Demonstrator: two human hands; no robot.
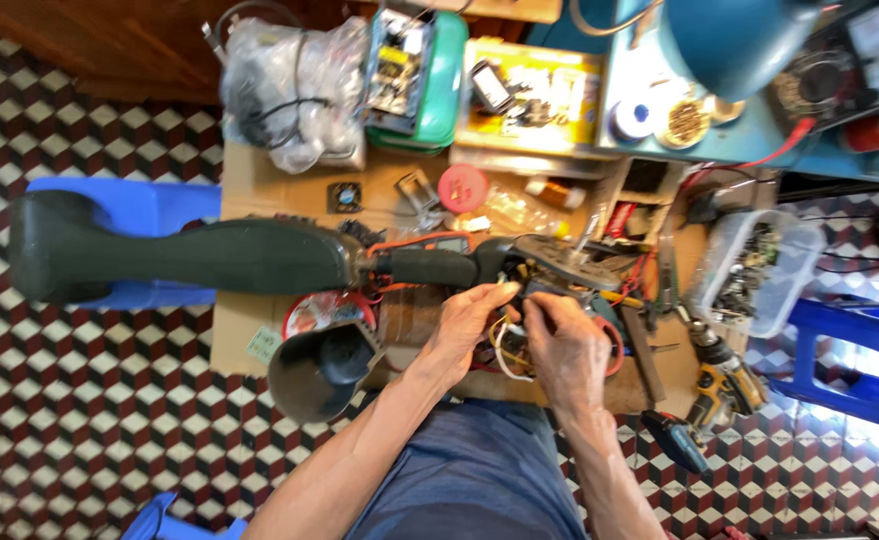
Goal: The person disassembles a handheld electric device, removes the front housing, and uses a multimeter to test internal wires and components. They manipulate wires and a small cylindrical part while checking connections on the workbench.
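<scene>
Head view, tool: the long dark power tool (209, 255) lies flat across the cardboard-covered bench (249, 180), its opened handle end turned toward the person, so the wiring sits within reach.
Left hand (464, 325): fingers curled, pinching at the exposed wires (504, 350) beside the grip.
Right hand (569, 345): closed around a small part at the same spot; what it grips I cannot tell.
Around: a dark cone-shaped guard (314, 370) by the left forearm, a yellow cordless drill (719, 385) to the right, a clear tub of parts (754, 270) beyond.
In the way: loose clutter crowds the bench behind the handle.
</scene>
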